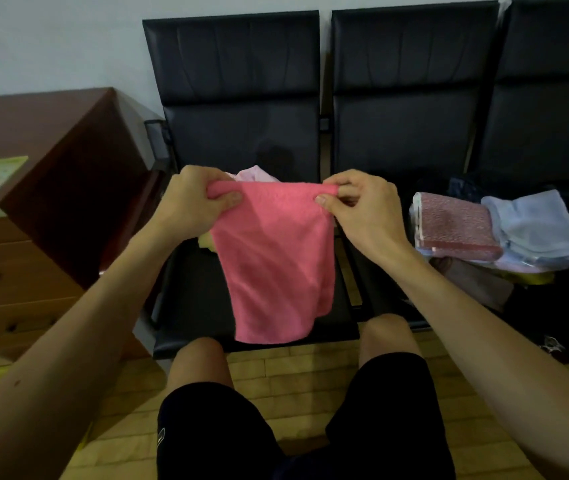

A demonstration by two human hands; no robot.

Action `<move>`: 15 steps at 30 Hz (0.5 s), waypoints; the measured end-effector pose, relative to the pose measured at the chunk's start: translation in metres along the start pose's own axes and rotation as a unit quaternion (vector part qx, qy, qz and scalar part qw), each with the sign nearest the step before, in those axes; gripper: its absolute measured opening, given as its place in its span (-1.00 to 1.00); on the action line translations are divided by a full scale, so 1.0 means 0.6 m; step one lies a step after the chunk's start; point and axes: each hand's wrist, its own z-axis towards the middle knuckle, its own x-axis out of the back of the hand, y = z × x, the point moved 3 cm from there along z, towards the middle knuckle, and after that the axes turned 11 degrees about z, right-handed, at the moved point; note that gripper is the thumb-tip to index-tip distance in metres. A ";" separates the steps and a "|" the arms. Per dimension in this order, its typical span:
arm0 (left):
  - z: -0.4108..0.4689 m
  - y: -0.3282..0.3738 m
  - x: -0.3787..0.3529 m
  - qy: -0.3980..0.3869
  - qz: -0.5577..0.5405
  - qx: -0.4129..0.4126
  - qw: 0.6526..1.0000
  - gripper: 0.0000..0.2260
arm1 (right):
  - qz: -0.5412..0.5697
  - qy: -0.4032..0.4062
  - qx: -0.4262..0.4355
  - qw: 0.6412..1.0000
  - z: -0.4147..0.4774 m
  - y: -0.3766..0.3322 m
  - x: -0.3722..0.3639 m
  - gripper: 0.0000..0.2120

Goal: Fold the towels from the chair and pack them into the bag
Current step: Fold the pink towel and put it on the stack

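Chairs [234, 133]: black row filling 12 o'clock. The left seat serves as the work surface.

Cabinet [51, 174]: brown, at 9 o'clock, not involved.

Bag [539, 317]: dark, on the seat at 3 o'clock, mouth up. Folded towels sit in it, a red one [456, 225] beside a pale blue one [535, 223], with more layers under them. The pile appears to stand above the rim.

Pink towel [272, 258]: at centre, hanging in the air over the left seat. The top edge is stretched level and the lower edge is wavy and uneven. No fold made yet, by the look of it.

Left hand [200, 199]: at 10 o'clock of the towel, pinching the top left corner, with some cloth bunched under the thumb.

Right hand [362, 206]: at 2 o'clock of the towel, thumb and fingertips nipping the top right corner. This grip looks lighter.

Loose towels: a pale pink one [255, 173] peeks over the top edge, and a yellow scrap [206, 243] shows at the towel's 9 o'clock. Both lie on the seat behind it.

Risks, as judged:
- The right corner slips from the light pinch, so the towel swings and the fold has to be restarted.
- The bunched left corner gives a skewed first fold and misaligned edges.
- If the towel is laid on the seat, its hem may catch the loose towels and drag them.
- The stack in the bag is tall, and one more pushed in from the side may tip it.
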 end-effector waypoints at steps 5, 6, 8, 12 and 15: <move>-0.014 0.013 -0.007 0.031 -0.008 0.006 0.999 -0.83 | -0.068 -0.012 0.015 0.997 -0.004 -0.012 0.025 -0.79; -0.015 0.015 -0.008 0.037 -0.015 0.006 0.999 -0.84 | -0.083 -0.014 0.016 0.996 -0.005 -0.013 0.029 -0.79; -0.021 0.024 -0.010 0.050 -0.016 -0.001 0.999 -0.85 | -0.112 -0.019 0.014 0.993 -0.003 -0.014 0.037 -0.80; -0.031 0.032 -0.015 0.074 -0.026 -0.013 0.997 -0.86 | -0.142 -0.027 0.014 0.989 0.000 -0.010 0.047 -0.84; -0.036 0.029 -0.017 0.078 -0.016 -0.009 0.997 -0.85 | -0.147 -0.041 0.021 0.988 0.000 -0.005 0.047 -0.86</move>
